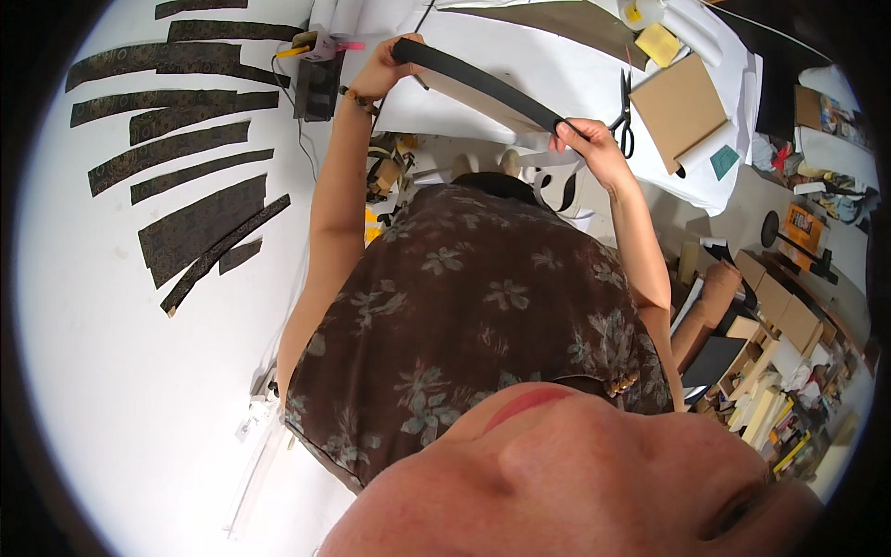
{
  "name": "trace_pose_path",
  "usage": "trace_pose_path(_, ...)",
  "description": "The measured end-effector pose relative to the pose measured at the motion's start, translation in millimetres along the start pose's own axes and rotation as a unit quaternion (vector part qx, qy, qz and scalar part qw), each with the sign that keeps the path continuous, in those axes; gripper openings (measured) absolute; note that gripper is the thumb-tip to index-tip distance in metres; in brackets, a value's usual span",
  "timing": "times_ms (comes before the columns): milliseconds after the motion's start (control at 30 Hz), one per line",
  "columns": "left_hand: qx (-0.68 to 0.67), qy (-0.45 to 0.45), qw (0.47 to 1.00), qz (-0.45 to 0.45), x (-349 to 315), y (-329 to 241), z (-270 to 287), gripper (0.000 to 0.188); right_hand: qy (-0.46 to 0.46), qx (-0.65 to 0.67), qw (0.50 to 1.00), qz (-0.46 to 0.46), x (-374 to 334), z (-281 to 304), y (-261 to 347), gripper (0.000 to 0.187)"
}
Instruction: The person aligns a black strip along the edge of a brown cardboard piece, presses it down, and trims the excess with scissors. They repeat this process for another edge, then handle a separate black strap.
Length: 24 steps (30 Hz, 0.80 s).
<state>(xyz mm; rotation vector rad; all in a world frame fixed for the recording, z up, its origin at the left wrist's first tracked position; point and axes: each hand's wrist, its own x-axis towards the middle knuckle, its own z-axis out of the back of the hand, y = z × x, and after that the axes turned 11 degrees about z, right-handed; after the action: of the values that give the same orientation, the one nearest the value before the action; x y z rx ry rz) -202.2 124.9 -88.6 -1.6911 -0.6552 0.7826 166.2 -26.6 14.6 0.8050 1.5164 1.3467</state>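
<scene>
- A big white table (696, 190) is below both hands.
- A long black strip (483, 79) is up in the air between the hands. Its long way slants from the far left to nearer the body on the right.
- The right hand (594, 150) pinches the strip's near right end, thumb on top.
- The left hand (397, 67) holds the far left end, so both hands touch the strip.
- Black scissors (626, 116) lie just right of the right hand.
</scene>
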Motion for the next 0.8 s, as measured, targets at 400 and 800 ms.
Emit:
trace_pose_path(400,-0.007,0.059,0.993,-0.099,3,-4,-3,0.026,0.001,0.125,0.992,0.029,-6,-2,-20,0.038)
trace_pose_path(800,0.008,0.022,0.996,-0.081,1,-6,-11,0.016,0.011,0.053,0.991,0.125,-4,-8,-39,0.036)
